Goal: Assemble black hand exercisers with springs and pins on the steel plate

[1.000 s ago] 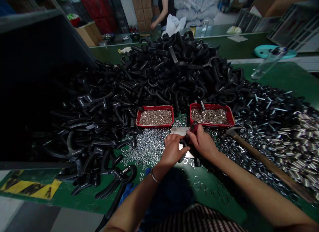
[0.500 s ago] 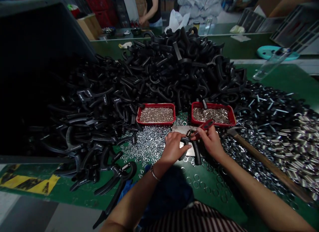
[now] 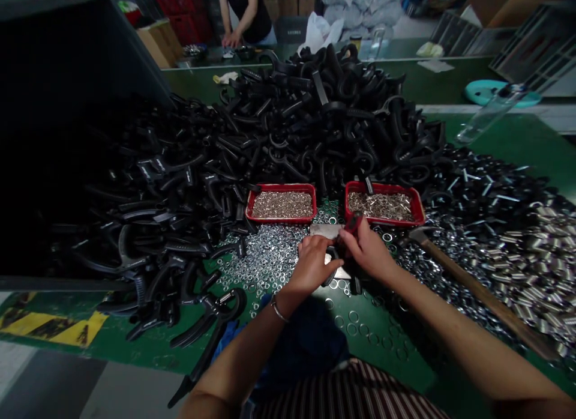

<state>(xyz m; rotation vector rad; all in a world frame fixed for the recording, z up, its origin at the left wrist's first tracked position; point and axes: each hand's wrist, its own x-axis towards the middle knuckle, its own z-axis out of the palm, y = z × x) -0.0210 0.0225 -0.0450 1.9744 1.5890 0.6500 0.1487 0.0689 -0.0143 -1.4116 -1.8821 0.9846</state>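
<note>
My left hand (image 3: 312, 264) is closed on a black plastic lever with a curved end (image 3: 332, 269), pressing it down on a small metal plate (image 3: 324, 230). In my right hand (image 3: 372, 257) is a red-handled tool (image 3: 353, 222), held upright over the lever. Its tip is hidden behind my fingers, so I cannot tell exactly what it touches. Just beyond the plate stand two red trays: the left tray (image 3: 281, 221) holds tiny metal pieces, the right tray (image 3: 420, 210) small metal pins.
A heap of black levers (image 3: 288, 113) rises behind the trays and spreads left. Loose metal rings (image 3: 261, 257) lie around the plate. To the right are a wooden-handled hammer (image 3: 477, 287) and metal springs (image 3: 544, 269). A person (image 3: 245, 14) works at the far bench.
My right hand has moved slightly left and tipped the red-handled tool from slanted to upright. My left hand stays on the lever. The far person has shifted left, both hands now showing.
</note>
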